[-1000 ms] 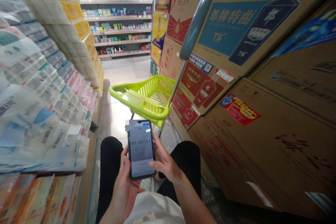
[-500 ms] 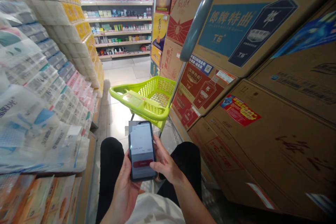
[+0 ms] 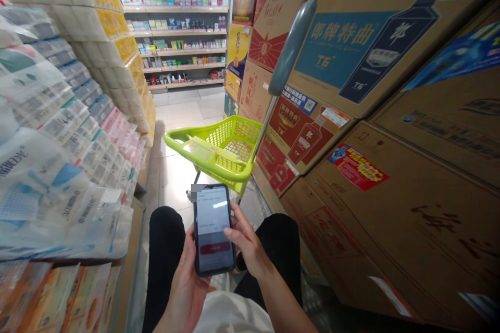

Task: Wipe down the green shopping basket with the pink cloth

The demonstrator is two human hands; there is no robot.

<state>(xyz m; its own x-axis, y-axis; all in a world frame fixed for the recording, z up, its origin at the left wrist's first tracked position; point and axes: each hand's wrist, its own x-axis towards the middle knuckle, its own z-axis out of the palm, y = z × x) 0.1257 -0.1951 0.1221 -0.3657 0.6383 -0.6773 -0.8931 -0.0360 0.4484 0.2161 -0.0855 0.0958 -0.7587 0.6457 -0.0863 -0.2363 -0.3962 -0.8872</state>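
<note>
A dark-cased smartphone (image 3: 213, 229) is held upright over my lap, its lit screen facing me with a red bar low on it. My left hand (image 3: 189, 276) wraps the phone's left side and lower back, so some of its fingers are hidden. From the right, my right hand (image 3: 248, 239) grips the phone's edge, fingers behind it and thumb over the right part of the screen. Just beyond the phone stands a lime-green shopping basket cart (image 3: 219, 153) with a grey-gripped handle (image 3: 291, 49) rising to the right.
Stacked cardboard cartons (image 3: 390, 177) line the right side. On the left are piled tissue packs (image 3: 105, 26) and plastic-wrapped paper goods (image 3: 58, 182), with orange packets (image 3: 74, 296) below. Shelves of small boxes (image 3: 175, 26) stand at the aisle's end beyond the tiled floor (image 3: 175, 109).
My right thumb has moved up the screen, off the red bar. The phone and both hands sit slightly lower in view, and the screen's content looks a little different.
</note>
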